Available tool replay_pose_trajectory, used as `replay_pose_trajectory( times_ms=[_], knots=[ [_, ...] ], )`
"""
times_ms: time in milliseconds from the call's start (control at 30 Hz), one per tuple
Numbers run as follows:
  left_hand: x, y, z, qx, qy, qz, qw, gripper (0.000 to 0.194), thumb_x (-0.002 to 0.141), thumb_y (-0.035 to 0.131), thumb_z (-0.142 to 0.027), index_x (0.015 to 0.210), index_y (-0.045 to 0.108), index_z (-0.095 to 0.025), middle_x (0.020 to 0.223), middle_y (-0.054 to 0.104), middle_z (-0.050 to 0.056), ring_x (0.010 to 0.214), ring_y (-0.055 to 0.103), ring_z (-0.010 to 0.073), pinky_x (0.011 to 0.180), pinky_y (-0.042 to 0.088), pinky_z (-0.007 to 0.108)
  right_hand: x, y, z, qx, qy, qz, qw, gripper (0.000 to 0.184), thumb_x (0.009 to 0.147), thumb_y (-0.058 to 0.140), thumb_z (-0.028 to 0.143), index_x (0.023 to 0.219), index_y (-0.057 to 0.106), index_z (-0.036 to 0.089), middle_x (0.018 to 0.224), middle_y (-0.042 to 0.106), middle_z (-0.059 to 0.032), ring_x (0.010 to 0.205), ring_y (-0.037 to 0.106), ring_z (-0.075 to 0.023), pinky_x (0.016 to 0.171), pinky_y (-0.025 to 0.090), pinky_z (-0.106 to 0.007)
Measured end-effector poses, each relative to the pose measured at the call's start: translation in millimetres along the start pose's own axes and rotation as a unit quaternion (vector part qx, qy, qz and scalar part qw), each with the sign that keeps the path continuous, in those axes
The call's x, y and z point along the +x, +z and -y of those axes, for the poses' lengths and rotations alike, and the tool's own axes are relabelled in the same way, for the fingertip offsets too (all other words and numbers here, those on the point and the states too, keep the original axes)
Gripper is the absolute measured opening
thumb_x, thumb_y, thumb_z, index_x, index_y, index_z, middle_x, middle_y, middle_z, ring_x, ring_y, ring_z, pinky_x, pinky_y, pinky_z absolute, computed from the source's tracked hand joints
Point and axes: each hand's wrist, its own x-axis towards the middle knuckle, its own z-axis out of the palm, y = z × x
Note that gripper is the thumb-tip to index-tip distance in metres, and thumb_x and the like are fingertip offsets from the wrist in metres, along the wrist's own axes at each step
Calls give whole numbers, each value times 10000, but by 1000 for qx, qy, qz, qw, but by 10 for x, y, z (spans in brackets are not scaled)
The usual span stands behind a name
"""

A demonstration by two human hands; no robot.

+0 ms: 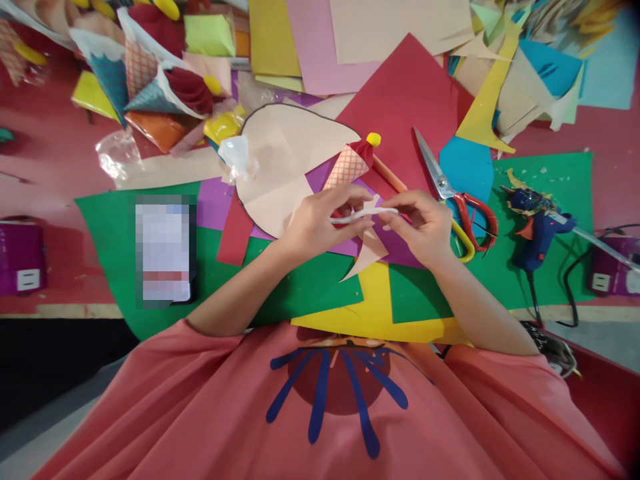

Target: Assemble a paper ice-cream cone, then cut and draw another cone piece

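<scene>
A thin white strip (369, 211), which looks like soft clay, stretches between my two hands. My left hand (317, 217) pinches its left end between thumb and fingers. At the other end, my right hand (424, 223) holds the tip the same way. Just beyond the hands lies a small paper cone (347, 167) with an orange grid pattern, a dark red filling and a yellow ball on top. Beneath the strip are a cream paper scrap (369, 253) and purple paper (407, 250). A bit of red under my left hand is mostly hidden.
Open scissors (443, 185) lie right of my hands, with a blue glue gun (543, 240) farther right. A phone (165, 250) rests on green paper (113, 233) at left. Several filled cones (150, 73) and clay packets stand back left; paper scraps (525, 93) pile up back right.
</scene>
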Motion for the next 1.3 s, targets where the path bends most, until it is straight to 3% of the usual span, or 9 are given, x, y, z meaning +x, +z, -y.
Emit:
replay_pose_trajectory(
  times_ms=[133,300,500,667,767,933,1033,1133,1300],
  knots=[
    [8,-15,-3,-3,-1,-5,1000,173,865,632,-349,927,655,-190,819,686,12,699,606,88,640,478,194,3,-16,23,20,1,-12,1000,106,816,690,309,887,666,234,824,706,15,664,658,-102,583,556,-235],
    [15,-12,3,0,34,-11,999,184,892,600,-364,874,673,-196,776,683,15,691,611,99,637,477,216,-11,1,-1,55,10,52,997,305,791,715,332,1069,629,238,949,707,-10,843,690,-136,737,587,-274],
    [2,-9,-8,-33,7,-7,999,217,845,656,-315,1022,642,-189,887,700,20,731,628,94,664,495,198,-14,1,25,59,-3,3,998,70,834,666,230,904,670,222,831,691,19,703,655,-93,630,556,-227],
    [24,-29,-26,-27,30,-4,999,137,887,602,-306,865,666,-187,798,698,17,721,637,102,677,501,214,-10,-9,42,81,5,26,996,175,800,691,218,969,644,222,879,660,12,724,648,-94,595,546,-216],
    [25,-29,-24,-36,53,-5,998,114,882,620,-289,891,668,-186,804,704,14,733,647,99,687,505,207,-16,9,52,70,18,54,996,165,790,704,242,945,650,222,884,678,6,730,651,-94,544,519,-192],
    [19,-32,4,-62,22,-14,998,310,807,715,-335,1067,646,-183,963,719,31,785,667,105,705,525,194,-13,4,86,78,7,2,997,53,829,661,208,877,642,219,788,659,35,516,576,-35,446,452,-166],
    [32,-42,0,-65,4,-12,998,215,848,665,-360,949,676,-170,862,722,16,738,661,94,682,519,183,-5,-10,85,83,0,2,997,58,834,652,213,885,628,225,708,612,54,467,540,-32,418,427,-170],
    [42,-48,-25,-62,4,-16,998,189,878,628,-345,867,679,-164,777,711,6,695,651,82,653,508,171,-5,-9,68,79,1,26,997,132,814,671,236,937,626,232,775,636,43,507,559,-43,428,441,-174],
    [32,-36,-40,-47,18,-28,998,143,862,655,-309,859,685,-169,804,725,3,713,664,85,669,522,179,-17,6,52,33,-6,29,999,113,804,690,251,909,656,228,830,681,33,524,552,-40,445,438,-172]
  ],
)
